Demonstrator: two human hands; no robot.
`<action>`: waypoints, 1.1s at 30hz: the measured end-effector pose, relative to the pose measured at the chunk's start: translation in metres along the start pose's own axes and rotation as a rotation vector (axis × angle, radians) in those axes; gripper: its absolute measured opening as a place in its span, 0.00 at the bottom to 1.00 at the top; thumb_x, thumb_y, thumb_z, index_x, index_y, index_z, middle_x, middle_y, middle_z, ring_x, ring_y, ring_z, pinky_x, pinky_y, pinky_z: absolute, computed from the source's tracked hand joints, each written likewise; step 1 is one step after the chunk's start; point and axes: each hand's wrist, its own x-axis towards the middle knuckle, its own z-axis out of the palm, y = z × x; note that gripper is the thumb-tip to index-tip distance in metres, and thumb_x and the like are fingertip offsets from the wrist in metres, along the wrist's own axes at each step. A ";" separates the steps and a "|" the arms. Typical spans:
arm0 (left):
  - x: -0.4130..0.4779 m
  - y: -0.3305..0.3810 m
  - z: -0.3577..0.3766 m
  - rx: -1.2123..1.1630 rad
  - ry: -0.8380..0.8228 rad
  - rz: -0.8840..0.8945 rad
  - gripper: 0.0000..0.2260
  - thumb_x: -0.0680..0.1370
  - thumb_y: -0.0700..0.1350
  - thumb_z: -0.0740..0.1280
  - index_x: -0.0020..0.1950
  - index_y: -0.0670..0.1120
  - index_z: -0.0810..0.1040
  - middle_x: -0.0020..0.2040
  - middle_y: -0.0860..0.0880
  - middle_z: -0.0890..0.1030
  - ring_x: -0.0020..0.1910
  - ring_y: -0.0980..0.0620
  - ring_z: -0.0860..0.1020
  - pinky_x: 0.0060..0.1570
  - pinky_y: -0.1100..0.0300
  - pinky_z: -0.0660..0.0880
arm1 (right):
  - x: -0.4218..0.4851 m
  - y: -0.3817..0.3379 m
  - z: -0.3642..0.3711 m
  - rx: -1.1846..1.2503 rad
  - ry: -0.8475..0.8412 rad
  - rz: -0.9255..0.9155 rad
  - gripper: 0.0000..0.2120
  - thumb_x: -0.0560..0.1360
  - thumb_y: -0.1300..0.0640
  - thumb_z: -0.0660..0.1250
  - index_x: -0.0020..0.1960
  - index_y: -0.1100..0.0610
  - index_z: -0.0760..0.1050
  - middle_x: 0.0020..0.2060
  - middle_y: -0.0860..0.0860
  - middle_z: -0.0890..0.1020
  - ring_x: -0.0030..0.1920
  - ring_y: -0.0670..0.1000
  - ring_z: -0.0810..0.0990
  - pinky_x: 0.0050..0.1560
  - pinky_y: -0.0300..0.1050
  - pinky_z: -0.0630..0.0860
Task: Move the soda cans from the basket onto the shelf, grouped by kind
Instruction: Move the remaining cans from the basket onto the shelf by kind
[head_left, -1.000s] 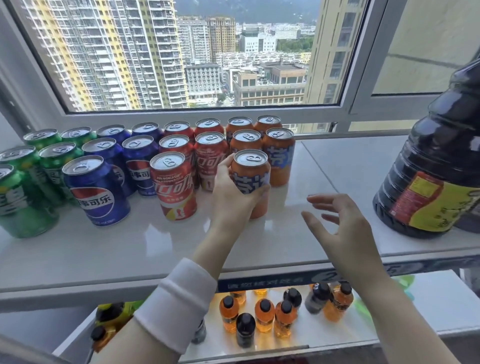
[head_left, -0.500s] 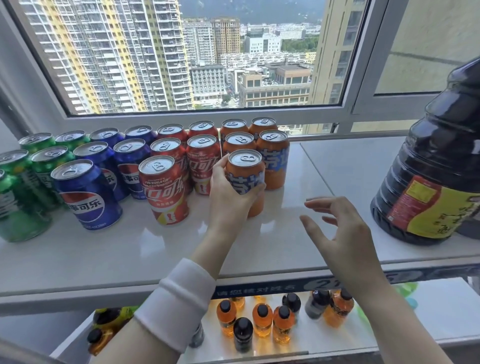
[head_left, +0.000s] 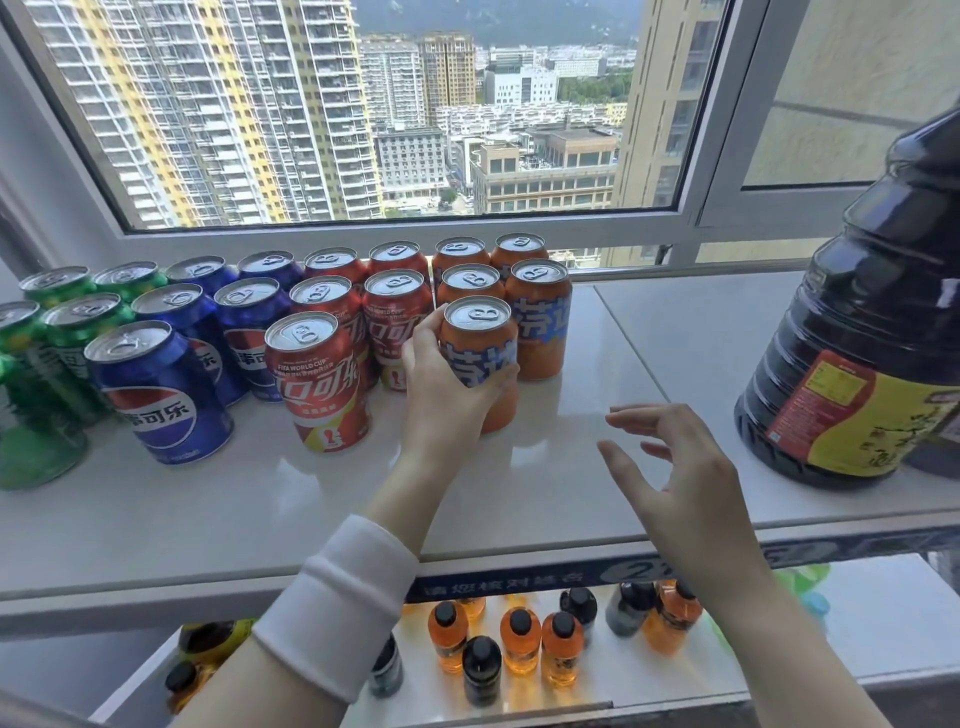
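Orange can (head_left: 480, 343): head view, upright on the shelf (head_left: 260, 499), front of the orange group, beside the red cans (head_left: 322, 379).
Left hand (head_left: 447, 389): grip curled round the orange can.
Right hand (head_left: 675, 483): grip slack, fingers spread, holding nothing, over the shelf front.
Blue cans (head_left: 161, 395), green cans (head_left: 72, 343): grouped further left.
Dark jug (head_left: 857, 374): far right.

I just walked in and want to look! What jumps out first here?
The colourful cans lined up on the white shelf: green, blue, red, orange, left to right. The left hand grips the front orange can, and a big dark bottle stands at the right.
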 end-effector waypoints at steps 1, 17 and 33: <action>0.000 0.000 0.000 -0.002 -0.005 0.000 0.36 0.67 0.43 0.77 0.70 0.47 0.63 0.65 0.48 0.65 0.60 0.57 0.68 0.61 0.67 0.66 | 0.000 0.000 0.000 0.001 -0.003 0.004 0.09 0.74 0.51 0.67 0.53 0.52 0.75 0.50 0.44 0.77 0.55 0.38 0.73 0.54 0.27 0.69; -0.039 0.005 -0.013 0.152 -0.021 0.082 0.37 0.75 0.44 0.69 0.76 0.48 0.50 0.72 0.46 0.60 0.71 0.52 0.61 0.63 0.69 0.62 | -0.017 -0.007 0.002 -0.158 -0.029 -0.067 0.12 0.73 0.54 0.68 0.55 0.56 0.75 0.51 0.47 0.77 0.52 0.40 0.71 0.54 0.21 0.62; -0.150 -0.010 -0.134 0.433 -0.066 0.328 0.24 0.76 0.45 0.65 0.71 0.42 0.65 0.67 0.46 0.71 0.68 0.50 0.65 0.68 0.57 0.61 | -0.103 -0.089 0.042 -0.280 -0.039 -0.147 0.14 0.72 0.53 0.66 0.54 0.60 0.75 0.49 0.54 0.78 0.53 0.55 0.77 0.54 0.35 0.67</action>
